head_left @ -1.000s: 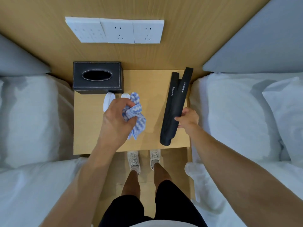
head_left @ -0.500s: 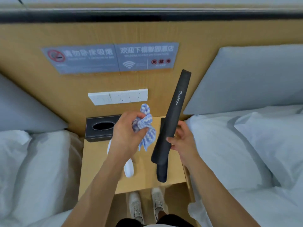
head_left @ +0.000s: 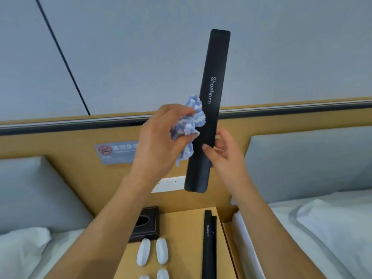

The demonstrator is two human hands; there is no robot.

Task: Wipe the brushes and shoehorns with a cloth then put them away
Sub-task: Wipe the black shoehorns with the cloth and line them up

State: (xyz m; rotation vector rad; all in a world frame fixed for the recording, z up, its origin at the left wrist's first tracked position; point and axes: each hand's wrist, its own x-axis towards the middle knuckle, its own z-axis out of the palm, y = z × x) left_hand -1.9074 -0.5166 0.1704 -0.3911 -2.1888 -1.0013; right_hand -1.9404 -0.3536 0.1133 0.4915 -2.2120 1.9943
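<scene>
Black shoehorn (head_left: 213, 109) held upright by right hand (head_left: 223, 154); left hand (head_left: 161, 137) grips bunched cloth (head_left: 191, 125) against it. Wiping step; next, stroke along its length.

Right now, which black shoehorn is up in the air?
The shoehorn gripped by the right hand, with the left hand's blue cloth against it. The other shoehorn lies on the nightstand.

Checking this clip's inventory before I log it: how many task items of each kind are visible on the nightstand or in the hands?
Black shoehorns: 2, one held upright, one on the nightstand
White brushes: 4, two whole, two cut off by the frame edge
Blue-and-white cloths: 1
Total: 7
</scene>
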